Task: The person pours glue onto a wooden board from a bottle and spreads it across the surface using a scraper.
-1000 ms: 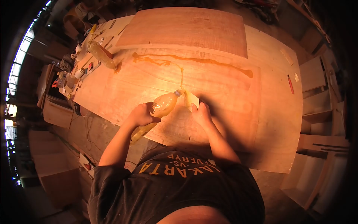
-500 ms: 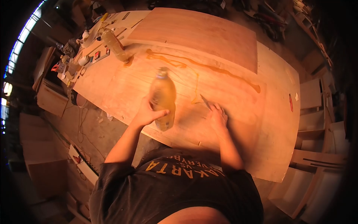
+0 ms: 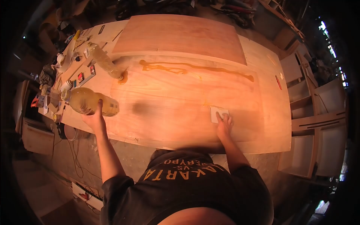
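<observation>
- In the head view, the left hand had its fingers wrapped round a clear plastic bottle of yellowish liquid, raised at the left of the frame, neck toward the left edge.
- Right of centre, the right hand had its fingers grasping the near edge of a square white spreader card, which lay low over the plywood sheet on the counter.
- An amber trail of liquid ran across the upper middle; a thinner streak reached down toward the card.
- A second plastic bottle leaned at upper left, its lower end in a small amber puddle.
- Good spreading, in my judgement, called for a flat-edged card, steady pressure and overlapping strokes that thinned the thick trail before it set.
- The held bottle was best kept neck-up, away from the sheet, against stray drips.
</observation>
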`<action>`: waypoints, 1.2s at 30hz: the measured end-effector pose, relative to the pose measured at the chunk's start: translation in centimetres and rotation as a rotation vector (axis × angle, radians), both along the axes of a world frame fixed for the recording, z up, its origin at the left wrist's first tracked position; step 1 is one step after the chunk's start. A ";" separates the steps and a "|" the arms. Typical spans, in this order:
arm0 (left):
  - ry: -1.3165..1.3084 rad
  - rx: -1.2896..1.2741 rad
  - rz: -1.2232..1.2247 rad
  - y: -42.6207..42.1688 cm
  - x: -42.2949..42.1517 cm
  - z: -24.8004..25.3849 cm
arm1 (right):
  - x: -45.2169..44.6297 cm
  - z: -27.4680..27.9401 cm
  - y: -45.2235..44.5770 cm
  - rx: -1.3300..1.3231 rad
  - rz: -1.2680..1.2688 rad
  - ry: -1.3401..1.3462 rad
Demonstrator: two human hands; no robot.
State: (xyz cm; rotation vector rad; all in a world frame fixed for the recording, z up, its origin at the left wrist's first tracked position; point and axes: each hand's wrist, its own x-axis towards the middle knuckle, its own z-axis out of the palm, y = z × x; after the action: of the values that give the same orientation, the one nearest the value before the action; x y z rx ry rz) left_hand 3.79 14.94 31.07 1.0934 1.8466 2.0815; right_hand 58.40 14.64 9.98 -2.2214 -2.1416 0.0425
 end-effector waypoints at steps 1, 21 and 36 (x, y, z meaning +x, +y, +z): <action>0.016 0.003 0.056 0.2 -2.4 -0.7 | -0.9 -0.4 -0.9 -0.029 -0.019 0.007; 0.087 -0.265 0.444 2.9 -30.3 -18.6 | -8.3 6.7 -6.5 0.262 -0.613 1.545; 0.233 -0.423 0.520 2.1 -29.6 -20.4 | -5.4 10.6 -5.5 0.316 -0.578 2.189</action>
State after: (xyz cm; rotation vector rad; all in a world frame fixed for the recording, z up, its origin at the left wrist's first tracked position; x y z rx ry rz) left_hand -25.84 17.01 10.65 0.8349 2.7644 1.6842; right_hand 52.98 9.18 20.55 -0.9821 -0.2208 1.1960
